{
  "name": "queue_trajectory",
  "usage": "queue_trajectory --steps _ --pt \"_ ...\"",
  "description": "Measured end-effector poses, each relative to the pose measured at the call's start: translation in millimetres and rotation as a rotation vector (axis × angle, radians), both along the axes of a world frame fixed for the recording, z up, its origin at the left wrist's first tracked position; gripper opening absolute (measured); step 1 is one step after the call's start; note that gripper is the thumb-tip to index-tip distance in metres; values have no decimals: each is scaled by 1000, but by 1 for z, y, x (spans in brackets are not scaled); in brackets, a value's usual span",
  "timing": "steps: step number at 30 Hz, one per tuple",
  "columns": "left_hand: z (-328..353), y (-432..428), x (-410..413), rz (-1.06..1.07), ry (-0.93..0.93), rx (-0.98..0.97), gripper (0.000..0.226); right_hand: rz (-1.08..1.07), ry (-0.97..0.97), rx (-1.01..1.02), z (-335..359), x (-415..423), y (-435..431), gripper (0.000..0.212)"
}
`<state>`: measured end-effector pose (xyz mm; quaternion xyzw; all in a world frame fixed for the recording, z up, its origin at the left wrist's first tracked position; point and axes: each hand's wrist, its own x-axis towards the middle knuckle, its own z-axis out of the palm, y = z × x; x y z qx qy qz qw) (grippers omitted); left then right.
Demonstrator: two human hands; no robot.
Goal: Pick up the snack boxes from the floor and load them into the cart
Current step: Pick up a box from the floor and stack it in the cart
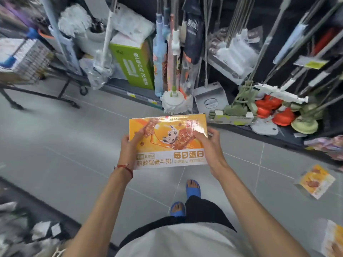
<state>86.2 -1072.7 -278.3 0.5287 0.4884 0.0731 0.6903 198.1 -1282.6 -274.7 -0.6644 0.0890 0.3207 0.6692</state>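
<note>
Both hands, left hand (pixel 130 145) and right hand (pixel 207 143), grip the box (pixel 168 143) at its side edges; it seems light, stiff, glossy, maybe slippery.

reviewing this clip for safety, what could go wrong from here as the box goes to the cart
1. The glossy orange cardboard snack box is gripped only at its side edges by the left hand and right hand; the shiny wrap might slip.
2. A second orange snack box lies on the grey tiled floor, to the right of the blue slippers; a careless step that way could trip on it.
</note>
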Motion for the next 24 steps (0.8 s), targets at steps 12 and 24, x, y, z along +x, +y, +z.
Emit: queue_trajectory --steps 12,24 --pt "-10 91 -52 369 -9 -37 89 408 -19 2 -2 25 148 41" --pt "-20 289 -109 502 -46 -56 52 601 -83 -21 -7 -8 389 49"
